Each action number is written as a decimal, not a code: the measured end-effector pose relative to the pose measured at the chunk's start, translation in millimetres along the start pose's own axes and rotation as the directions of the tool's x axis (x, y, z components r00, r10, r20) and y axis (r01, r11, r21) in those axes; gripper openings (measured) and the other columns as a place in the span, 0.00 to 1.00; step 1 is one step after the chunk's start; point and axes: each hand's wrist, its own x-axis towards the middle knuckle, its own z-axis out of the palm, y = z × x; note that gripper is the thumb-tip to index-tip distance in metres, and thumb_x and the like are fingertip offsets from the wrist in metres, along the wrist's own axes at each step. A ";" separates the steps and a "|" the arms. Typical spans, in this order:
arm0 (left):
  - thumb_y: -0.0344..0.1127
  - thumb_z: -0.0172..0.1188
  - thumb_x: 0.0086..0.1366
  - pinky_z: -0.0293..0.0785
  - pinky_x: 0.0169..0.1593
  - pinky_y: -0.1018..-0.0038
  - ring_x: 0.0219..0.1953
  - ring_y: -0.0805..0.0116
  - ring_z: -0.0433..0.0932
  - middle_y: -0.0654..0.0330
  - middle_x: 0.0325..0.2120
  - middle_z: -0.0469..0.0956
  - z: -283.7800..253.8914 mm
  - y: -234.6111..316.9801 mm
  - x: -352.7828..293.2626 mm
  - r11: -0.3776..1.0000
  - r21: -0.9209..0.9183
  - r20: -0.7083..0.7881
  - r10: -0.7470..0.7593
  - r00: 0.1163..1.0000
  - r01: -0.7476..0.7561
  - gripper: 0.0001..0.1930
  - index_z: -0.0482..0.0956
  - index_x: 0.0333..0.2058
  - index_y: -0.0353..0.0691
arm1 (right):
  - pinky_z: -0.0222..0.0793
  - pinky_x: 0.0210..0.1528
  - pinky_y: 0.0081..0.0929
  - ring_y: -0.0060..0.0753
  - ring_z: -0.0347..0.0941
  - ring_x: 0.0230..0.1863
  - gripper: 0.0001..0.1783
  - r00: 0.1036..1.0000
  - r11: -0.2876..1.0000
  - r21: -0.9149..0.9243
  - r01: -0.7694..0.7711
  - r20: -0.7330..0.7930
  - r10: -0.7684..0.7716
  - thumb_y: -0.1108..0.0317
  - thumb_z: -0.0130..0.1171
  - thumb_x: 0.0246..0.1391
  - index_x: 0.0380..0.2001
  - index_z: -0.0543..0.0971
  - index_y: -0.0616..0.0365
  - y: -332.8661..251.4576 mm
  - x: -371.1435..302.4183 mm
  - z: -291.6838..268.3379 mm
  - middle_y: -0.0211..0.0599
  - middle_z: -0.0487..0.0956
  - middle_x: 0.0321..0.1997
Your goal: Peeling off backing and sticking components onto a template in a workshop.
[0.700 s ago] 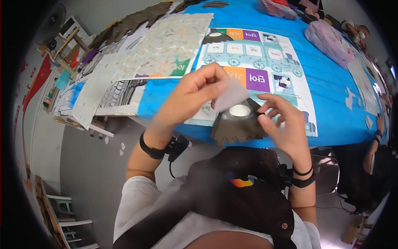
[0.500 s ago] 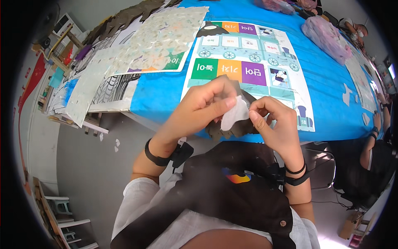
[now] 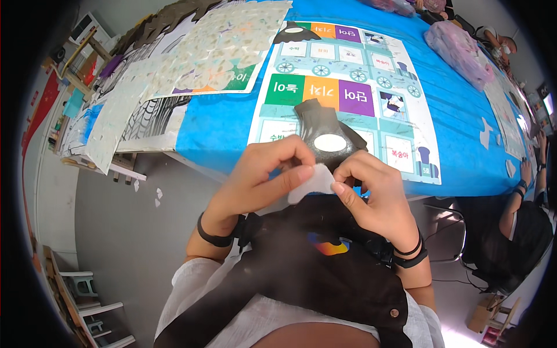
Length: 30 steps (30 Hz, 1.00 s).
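Both hands are in front of my body at the table's near edge, pinching a small white piece of paper or thin cloth (image 3: 307, 184) between them. My left hand (image 3: 264, 181) grips its left and upper part between thumb and forefinger. At its right edge, my right hand (image 3: 376, 196) is closed with thumb and forefinger on it. Just beyond the hands a dark grey-brown cut piece (image 3: 316, 119) lies on the printed sheet (image 3: 426, 136). It bears a white oval patch (image 3: 329, 142); my fingers hide its near part.
A blue cover (image 3: 206, 124) lies over the table. Stacked patterned sheets (image 3: 197, 52) and dark pieces (image 3: 165, 26) are at the left, another dark piece (image 3: 296, 33) on the printed sheet's far end. A pink plastic bag (image 3: 458, 53) stands right. Another person's arm (image 3: 510, 211) shows at far right.
My hands have come down toward my body with the white piece. The dark piece, mostly hidden behind them before, now shows on the sheet with its white oval.
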 end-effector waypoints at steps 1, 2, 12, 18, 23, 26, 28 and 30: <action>0.30 0.63 0.68 0.66 0.31 0.85 0.30 0.83 0.73 0.63 0.30 0.78 0.4 -0.9 -1.1 0.990 -0.081 -0.043 -0.122 0.992 0.118 0.07 0.76 0.40 0.34 | 0.72 0.31 0.28 0.35 0.78 0.28 0.05 1.000 1.000 -0.005 0.010 -0.025 -0.010 0.74 0.66 0.53 0.32 0.79 0.59 0.0 -0.1 0.5 0.36 0.78 0.32; 0.30 0.63 0.68 0.66 0.31 0.85 0.30 0.83 0.73 0.63 0.30 0.78 2.2 -4.5 0.0 0.989 -0.084 -0.042 -0.124 0.991 0.120 0.07 0.76 0.40 0.34 | 0.72 0.31 0.28 0.35 0.78 0.28 0.05 1.000 1.000 -0.006 0.007 -0.023 -0.007 0.74 0.66 0.53 0.32 0.79 0.59 1.4 0.0 0.9 0.36 0.78 0.32; 0.27 0.69 0.63 0.68 0.28 0.86 0.27 0.86 0.74 0.64 0.30 0.82 17.3 -20.3 7.3 0.982 -0.088 -0.272 -0.184 0.944 0.166 0.13 0.77 0.44 0.35 | 0.70 0.29 0.30 0.38 0.77 0.27 0.03 0.979 0.988 -0.152 0.026 -0.197 -0.056 0.71 0.62 0.56 0.32 0.78 0.58 10.2 3.2 3.7 0.36 0.77 0.31; 0.27 0.67 0.65 0.67 0.26 0.87 0.23 0.86 0.73 0.65 0.28 0.82 35.8 -26.8 8.2 0.980 0.002 -0.415 -0.179 0.892 0.198 0.11 0.77 0.44 0.35 | 0.69 0.29 0.34 0.41 0.76 0.28 0.03 0.971 0.953 -0.303 0.008 -0.226 -0.080 0.71 0.60 0.57 0.31 0.76 0.57 25.3 14.2 7.5 0.37 0.76 0.27; 0.26 0.67 0.65 0.65 0.25 0.86 0.21 0.86 0.71 0.66 0.25 0.81 53.7 -32.7 12.1 0.956 0.278 -0.522 0.073 0.850 0.089 0.10 0.77 0.43 0.34 | 0.68 0.29 0.38 0.43 0.76 0.29 0.04 0.970 0.926 -0.371 -0.069 -0.242 -0.025 0.69 0.58 0.58 0.30 0.76 0.56 39.1 24.6 10.3 0.38 0.76 0.24; 0.24 0.65 0.65 0.66 0.25 0.85 0.22 0.88 0.71 0.65 0.25 0.81 56.6 -38.8 11.9 0.885 0.464 -0.509 0.221 0.832 0.049 0.09 0.77 0.42 0.34 | 0.67 0.27 0.39 0.45 0.76 0.27 0.05 0.967 0.930 -0.355 -0.098 -0.254 0.005 0.67 0.58 0.58 0.30 0.76 0.56 42.9 25.8 12.5 0.38 0.76 0.22; 0.23 0.64 0.65 0.67 0.25 0.85 0.23 0.88 0.72 0.65 0.25 0.80 56.2 -48.6 12.7 0.885 0.465 -0.478 0.227 0.848 0.025 0.08 0.77 0.42 0.34 | 0.68 0.26 0.41 0.47 0.77 0.25 0.07 0.967 0.925 -0.348 -0.152 -0.246 0.067 0.65 0.59 0.58 0.29 0.76 0.56 43.8 26.3 12.4 0.39 0.78 0.22; 0.23 0.64 0.65 0.68 0.26 0.85 0.23 0.88 0.73 0.65 0.25 0.80 55.7 -50.4 13.5 0.901 0.431 -0.490 0.191 0.851 0.046 0.08 0.77 0.42 0.34 | 0.68 0.26 0.41 0.48 0.77 0.25 0.08 0.970 0.925 -0.344 -0.161 -0.229 0.084 0.65 0.58 0.58 0.29 0.76 0.56 47.6 28.2 13.5 0.40 0.79 0.22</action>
